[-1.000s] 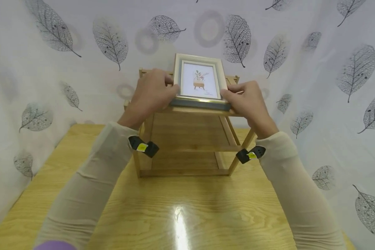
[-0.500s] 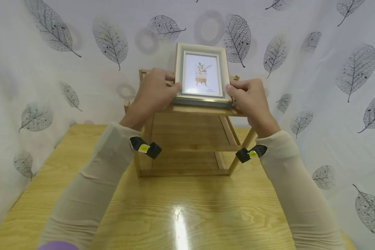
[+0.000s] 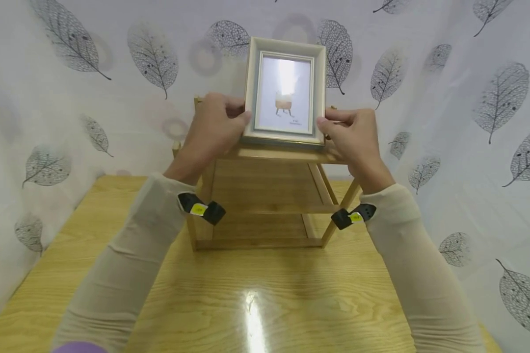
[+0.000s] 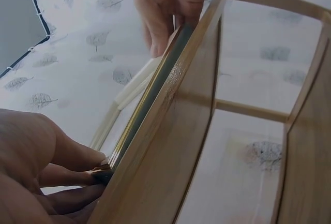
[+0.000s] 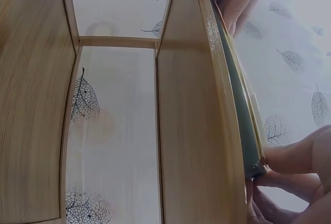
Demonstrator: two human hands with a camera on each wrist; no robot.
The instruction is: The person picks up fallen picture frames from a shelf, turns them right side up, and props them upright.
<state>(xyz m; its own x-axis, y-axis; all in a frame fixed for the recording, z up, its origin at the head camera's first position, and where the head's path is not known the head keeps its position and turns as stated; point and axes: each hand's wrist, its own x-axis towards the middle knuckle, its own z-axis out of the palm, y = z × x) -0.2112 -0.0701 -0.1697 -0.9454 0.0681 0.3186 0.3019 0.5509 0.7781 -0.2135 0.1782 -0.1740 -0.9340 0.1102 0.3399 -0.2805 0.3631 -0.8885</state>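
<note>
A picture frame (image 3: 284, 93), cream with a grey-blue and gold edge, leans back over the top board of a wooden shelf (image 3: 265, 208). Its picture shows a plant pot on legs, with glare across the upper part. My left hand (image 3: 218, 127) pinches the lower left side, and my right hand (image 3: 355, 139) pinches the lower right side. Seen from the left wrist, the frame's bottom edge (image 4: 150, 100) runs along the shelf's top board (image 4: 165, 105). In the right wrist view, the right hand's fingertips (image 5: 279, 162) grip the frame's lower corner.
Below the top board the shelf has two lower tiers (image 3: 258, 242) with slanted side legs. It stands on a glossy wood-grain table (image 3: 203, 294). Leaf-printed white curtains (image 3: 446, 98) hang behind and on both sides. Each wrist wears a black strap (image 3: 200, 208).
The picture frame has tilted up from lying flatter to standing steeper, its top edge rising. Both hands keep hold of its sides and have shifted only slightly. The shelf stays put.
</note>
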